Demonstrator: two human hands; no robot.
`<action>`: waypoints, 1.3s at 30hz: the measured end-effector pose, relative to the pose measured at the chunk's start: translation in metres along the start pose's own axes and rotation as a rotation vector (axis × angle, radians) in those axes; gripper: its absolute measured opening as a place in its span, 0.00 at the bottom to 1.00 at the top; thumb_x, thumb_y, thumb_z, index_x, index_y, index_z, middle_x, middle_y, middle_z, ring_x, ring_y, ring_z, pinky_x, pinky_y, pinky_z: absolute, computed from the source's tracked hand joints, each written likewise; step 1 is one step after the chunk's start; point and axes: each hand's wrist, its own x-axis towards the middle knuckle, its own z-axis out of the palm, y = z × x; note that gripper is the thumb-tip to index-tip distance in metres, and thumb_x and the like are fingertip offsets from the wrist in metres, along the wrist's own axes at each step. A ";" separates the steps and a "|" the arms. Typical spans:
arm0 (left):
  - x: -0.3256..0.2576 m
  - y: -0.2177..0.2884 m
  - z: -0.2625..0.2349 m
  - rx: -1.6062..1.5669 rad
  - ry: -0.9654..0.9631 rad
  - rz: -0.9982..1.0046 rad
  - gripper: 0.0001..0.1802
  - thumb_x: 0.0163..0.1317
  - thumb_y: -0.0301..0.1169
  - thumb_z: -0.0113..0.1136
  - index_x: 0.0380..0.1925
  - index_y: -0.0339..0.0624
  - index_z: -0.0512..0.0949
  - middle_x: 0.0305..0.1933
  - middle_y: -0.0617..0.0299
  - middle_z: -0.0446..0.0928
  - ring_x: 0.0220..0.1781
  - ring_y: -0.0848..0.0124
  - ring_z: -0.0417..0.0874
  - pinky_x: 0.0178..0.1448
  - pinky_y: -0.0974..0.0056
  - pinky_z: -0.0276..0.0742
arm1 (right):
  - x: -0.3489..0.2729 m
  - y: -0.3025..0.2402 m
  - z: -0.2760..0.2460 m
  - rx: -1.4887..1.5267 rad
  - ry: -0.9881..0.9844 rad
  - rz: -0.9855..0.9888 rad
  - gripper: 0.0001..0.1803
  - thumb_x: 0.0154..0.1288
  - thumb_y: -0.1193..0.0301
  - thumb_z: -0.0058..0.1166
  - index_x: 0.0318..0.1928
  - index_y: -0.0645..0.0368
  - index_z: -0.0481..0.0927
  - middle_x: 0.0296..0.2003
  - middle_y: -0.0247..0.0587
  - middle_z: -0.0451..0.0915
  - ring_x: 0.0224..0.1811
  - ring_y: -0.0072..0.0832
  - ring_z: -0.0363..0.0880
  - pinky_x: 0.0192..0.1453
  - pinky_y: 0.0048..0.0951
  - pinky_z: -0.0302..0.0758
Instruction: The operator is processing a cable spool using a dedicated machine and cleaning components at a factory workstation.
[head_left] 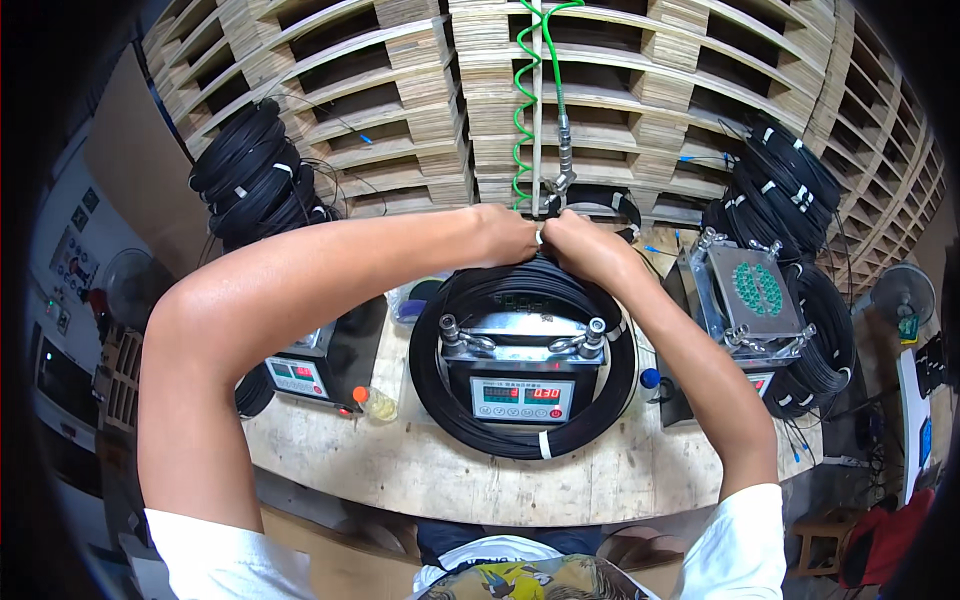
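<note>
A large coil of black cable [590, 432] rings the polishing-type machine [522, 385] in front of me, its far side raised over the machine's metal top. At that far side, my left hand [505, 236] and my right hand [588, 246] meet with closed fingers on the cable. A small white piece [540, 238] shows between them; the fingertips are mostly hidden. White bands wrap the coil at its near edge and right side. The machine has a lit red-and-green display, a row of buttons and clamp posts at its front corners.
Similar machines stand at the left [297, 378] and right [755, 290]. Stacked black cable coils [255, 175] rise at back left, more coils [785, 190] at back right. An orange-capped bottle [377, 403] and a blue-capped bottle [650, 385] flank the coil. A green air hose [560, 90] hangs behind.
</note>
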 end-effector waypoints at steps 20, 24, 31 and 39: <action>-0.007 -0.009 -0.016 0.001 0.003 0.028 0.11 0.51 0.29 0.63 0.35 0.36 0.84 0.39 0.46 0.84 0.45 0.47 0.86 0.47 0.49 0.83 | 0.001 -0.003 0.001 0.013 -0.002 0.012 0.07 0.54 0.83 0.56 0.34 0.70 0.84 0.36 0.65 0.83 0.42 0.58 0.84 0.46 0.52 0.83; -0.009 -0.005 -0.013 -0.074 0.001 -0.024 0.11 0.52 0.26 0.61 0.35 0.33 0.83 0.39 0.43 0.84 0.45 0.46 0.86 0.47 0.48 0.83 | 0.000 -0.004 0.002 0.008 -0.003 0.014 0.07 0.54 0.83 0.55 0.34 0.70 0.84 0.36 0.65 0.83 0.43 0.57 0.84 0.45 0.51 0.83; -0.005 -0.001 -0.018 -0.086 -0.004 -0.069 0.10 0.51 0.25 0.61 0.33 0.32 0.84 0.38 0.41 0.84 0.43 0.45 0.86 0.47 0.48 0.83 | 0.001 0.002 0.005 -0.010 0.012 -0.018 0.07 0.54 0.83 0.56 0.33 0.71 0.84 0.35 0.63 0.84 0.41 0.55 0.85 0.44 0.51 0.84; -0.004 -0.006 -0.018 -0.001 -0.018 -0.067 0.10 0.52 0.27 0.62 0.34 0.35 0.85 0.39 0.44 0.85 0.44 0.46 0.87 0.46 0.49 0.84 | 0.002 -0.002 0.003 -0.020 0.011 -0.019 0.07 0.54 0.84 0.56 0.34 0.70 0.84 0.37 0.62 0.84 0.44 0.54 0.85 0.46 0.49 0.84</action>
